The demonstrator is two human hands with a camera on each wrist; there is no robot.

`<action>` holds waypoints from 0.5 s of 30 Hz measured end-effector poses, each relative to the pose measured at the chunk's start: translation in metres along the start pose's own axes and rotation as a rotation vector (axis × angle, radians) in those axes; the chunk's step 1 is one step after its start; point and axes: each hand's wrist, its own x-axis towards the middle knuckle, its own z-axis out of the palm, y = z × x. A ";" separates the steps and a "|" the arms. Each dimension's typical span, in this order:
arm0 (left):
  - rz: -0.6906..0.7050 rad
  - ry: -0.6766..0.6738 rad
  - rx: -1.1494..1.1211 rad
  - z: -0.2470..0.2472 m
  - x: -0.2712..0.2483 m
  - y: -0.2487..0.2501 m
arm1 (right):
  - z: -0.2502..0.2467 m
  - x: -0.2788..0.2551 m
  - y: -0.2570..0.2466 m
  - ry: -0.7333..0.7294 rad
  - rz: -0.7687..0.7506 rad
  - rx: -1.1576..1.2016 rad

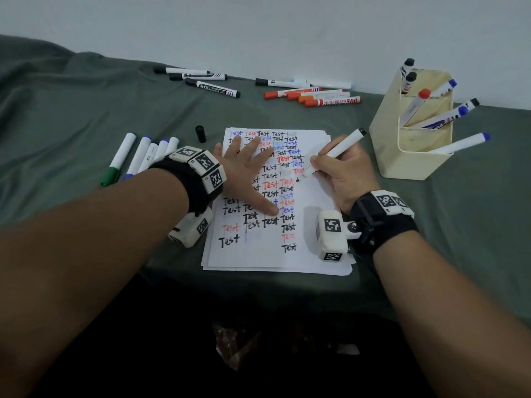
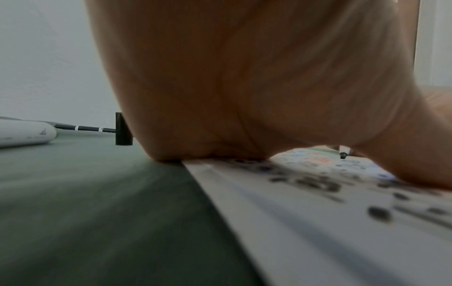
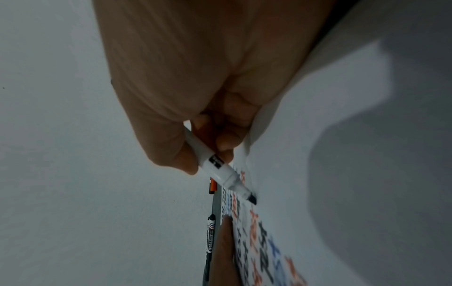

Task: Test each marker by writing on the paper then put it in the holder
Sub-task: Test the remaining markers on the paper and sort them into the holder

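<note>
Left hand (image 1: 247, 170) flat on paper (image 1: 310, 254), right hand (image 1: 347, 176) pinching marker (image 1: 336, 152), black tip down-left on sheet, tail up-right toward holder (image 1: 386, 147)

The right hand (image 3: 195, 81) fills the upper middle of the frame, its fingers (image 3: 227, 141) and thumb curled round a white marker (image 3: 215, 164). The marker slants down to the right, its uncapped black tip (image 3: 253, 200) at the paper (image 3: 318, 135). Red, black and blue writing (image 3: 259, 241) runs toward the lower right. At the bottom centre a fingertip (image 3: 223, 241) lies on the paper's edge, beside a black-capped marker (image 3: 211, 232) and an orange one (image 3: 212, 186).
</note>
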 end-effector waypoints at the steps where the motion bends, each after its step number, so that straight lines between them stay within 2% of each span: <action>1: 0.000 -0.002 -0.001 0.000 0.000 0.000 | 0.000 0.000 0.000 -0.006 0.005 -0.005; 15: -0.005 -0.006 -0.012 -0.001 -0.002 0.001 | -0.001 0.001 0.002 0.024 -0.009 0.029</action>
